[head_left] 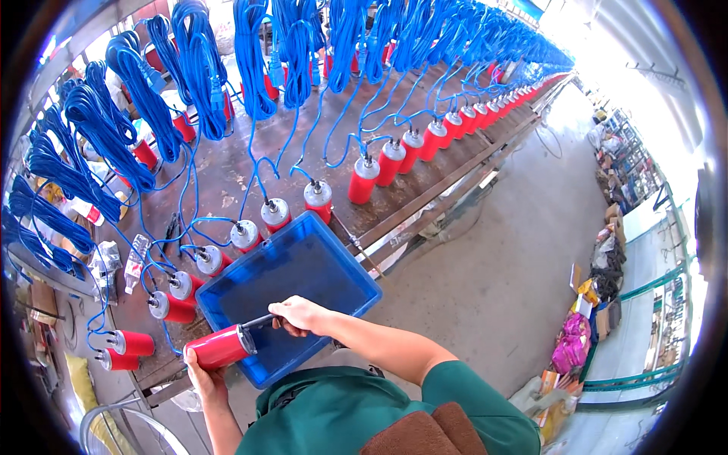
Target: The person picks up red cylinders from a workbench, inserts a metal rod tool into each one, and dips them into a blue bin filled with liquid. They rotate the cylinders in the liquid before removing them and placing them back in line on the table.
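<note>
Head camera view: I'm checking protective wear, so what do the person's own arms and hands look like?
The left hand and right hand are bare; no gloves, watch or bracelet show. The right arm has a short, plain green sleeve, leaving the forearm uncovered. The left forearm is bare too; its sleeve can't be made out.

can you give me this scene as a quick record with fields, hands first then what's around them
left hand: holds a red cylinder
right hand: grips a dark rod at the cylinder's right end
tray: blue, rectangular, at the bench edge
bench: brown, with more red cylinders along its edge
overhead: blue cable coils hanging above the bench
bottle: clear, left of the tray
</note>
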Available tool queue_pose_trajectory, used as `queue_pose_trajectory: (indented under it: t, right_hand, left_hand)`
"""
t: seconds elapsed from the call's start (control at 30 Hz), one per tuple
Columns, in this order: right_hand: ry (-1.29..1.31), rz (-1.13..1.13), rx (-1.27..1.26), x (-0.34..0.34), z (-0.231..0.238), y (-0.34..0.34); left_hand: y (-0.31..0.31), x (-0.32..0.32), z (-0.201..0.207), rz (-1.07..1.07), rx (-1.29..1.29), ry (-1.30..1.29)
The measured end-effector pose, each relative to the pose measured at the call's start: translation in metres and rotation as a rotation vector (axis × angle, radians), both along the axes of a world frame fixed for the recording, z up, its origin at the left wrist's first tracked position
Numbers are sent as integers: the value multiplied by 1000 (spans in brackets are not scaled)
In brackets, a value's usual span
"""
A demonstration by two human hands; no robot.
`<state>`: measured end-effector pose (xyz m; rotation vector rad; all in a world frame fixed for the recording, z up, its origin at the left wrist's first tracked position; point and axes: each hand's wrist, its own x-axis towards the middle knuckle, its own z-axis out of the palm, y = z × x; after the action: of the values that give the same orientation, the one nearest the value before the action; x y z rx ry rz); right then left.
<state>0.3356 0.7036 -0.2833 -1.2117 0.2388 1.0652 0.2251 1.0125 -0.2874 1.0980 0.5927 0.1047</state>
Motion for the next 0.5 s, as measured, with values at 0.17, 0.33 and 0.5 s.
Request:
queue_pose_trajectory:
  t: [0.17,0.33,0.5]
  right_hand:
    - [-1639,287,-407,-4,14,-20]
    - [-828,-102,-69,-12,1,2]
    - [-341,-136,29,-7,16,2]
  left_hand:
    - [1,-3,-3,49,-3,18]
    - [-1,1,-4,24,-47,0]
    - [8,-1,-9,-7,11,16]
